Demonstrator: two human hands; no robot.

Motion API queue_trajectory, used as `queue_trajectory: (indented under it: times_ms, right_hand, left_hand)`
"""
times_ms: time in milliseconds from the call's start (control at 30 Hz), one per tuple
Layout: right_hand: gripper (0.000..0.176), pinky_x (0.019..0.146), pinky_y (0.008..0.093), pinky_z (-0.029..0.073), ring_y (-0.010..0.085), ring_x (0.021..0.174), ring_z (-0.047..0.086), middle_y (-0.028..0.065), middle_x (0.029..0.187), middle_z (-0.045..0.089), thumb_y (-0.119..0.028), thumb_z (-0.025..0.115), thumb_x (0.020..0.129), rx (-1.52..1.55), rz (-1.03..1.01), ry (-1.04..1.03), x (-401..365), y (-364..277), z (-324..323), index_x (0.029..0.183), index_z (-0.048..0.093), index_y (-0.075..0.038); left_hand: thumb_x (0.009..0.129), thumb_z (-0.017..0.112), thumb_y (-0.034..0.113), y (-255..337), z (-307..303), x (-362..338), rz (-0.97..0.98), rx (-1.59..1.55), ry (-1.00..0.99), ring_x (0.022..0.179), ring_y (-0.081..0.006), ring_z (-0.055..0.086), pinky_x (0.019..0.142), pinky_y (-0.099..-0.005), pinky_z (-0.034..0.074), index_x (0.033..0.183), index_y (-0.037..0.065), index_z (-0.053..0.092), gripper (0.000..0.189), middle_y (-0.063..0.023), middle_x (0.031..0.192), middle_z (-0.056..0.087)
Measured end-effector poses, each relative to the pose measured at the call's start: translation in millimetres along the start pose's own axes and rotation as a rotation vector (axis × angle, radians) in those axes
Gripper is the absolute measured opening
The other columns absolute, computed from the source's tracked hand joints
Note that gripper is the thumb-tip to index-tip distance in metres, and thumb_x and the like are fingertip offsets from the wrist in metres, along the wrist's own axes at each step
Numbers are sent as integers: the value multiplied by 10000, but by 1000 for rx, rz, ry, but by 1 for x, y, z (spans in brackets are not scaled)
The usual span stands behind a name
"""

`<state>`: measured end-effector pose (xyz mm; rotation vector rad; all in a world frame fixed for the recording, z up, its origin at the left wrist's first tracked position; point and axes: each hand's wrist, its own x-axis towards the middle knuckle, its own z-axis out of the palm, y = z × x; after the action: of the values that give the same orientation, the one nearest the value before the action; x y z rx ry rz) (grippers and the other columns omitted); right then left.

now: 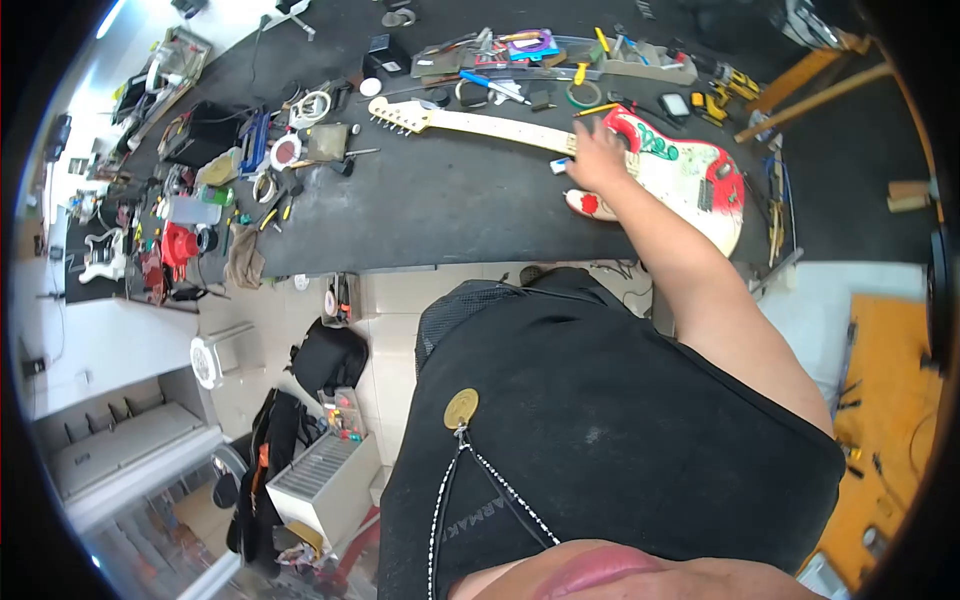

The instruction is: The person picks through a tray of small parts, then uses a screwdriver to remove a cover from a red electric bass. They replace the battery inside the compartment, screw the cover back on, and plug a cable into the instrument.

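Note:
A white electric guitar with red and green painted patterns lies on the dark workbench. Its pale neck points left, ending in a headstock with tuners. My right hand is over the place where neck and body meet, fingers apart; whether it presses on the guitar is hard to tell. Just beyond the fingertips is a yellow pencil-like stick. A small blue-and-white item lies beside the hand, under the neck. My left hand is out of view.
Behind the guitar sit a roll of green tape, a blue-and-white pen-like tool, a parts tray and a yellow drill. Tools and a red container crowd the left. The bench's front edge runs before me.

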<state>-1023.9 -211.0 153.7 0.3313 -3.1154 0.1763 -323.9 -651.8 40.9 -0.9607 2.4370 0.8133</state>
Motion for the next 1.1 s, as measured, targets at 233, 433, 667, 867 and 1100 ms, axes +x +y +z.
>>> queue_trajectory:
  times_ms: [233,433,667,867,1100]
  right_hand:
    - [861,1139,586,378,408,1417,456,233,1539,446,-372,763,862,-74,-33,-319,26,17,8,1564,366,-67]
    - [822,1183,548,334,434,1457,379,247,1596,355,-215,763,829,153,-526,37,16,-25,27,1546,389,-74]
    - [771,1220,580,277,481,1499,288,305,1593,297,-318,770,845,-41,-791,-369,-20,-102,54,1453,431,13]
    - [767,1178,549,361,578,1432,322,393,1520,303,-347,773,860,-115,-560,-519,-19,-141,52,1387,424,89]
    - [720,1092,507,472,498,1353,478,339,1451,443,-399,735,881,-507,-528,-593,-4,-197,48,1358,491,81]
  left_hand:
    - [917,590,48,113,44,-106,-364,-195,-68,696,-194,708,603,-326,530,1001,-38,764,212,-124,832,751]
    - [929,561,19,230,16,-33,-557,-437,-97,669,-190,696,600,-326,533,1055,-59,743,235,-130,843,752]
    - [946,491,-25,230,26,-18,-576,-781,137,685,-163,695,632,-307,548,1123,-89,708,287,-135,874,752]
    - [903,557,-17,258,31,-88,-727,-650,43,694,-190,721,639,-322,566,1067,-95,733,253,-152,847,760]
    - [862,740,185,230,43,-140,-819,-668,30,691,-231,721,651,-365,557,950,-68,763,269,-166,789,751]
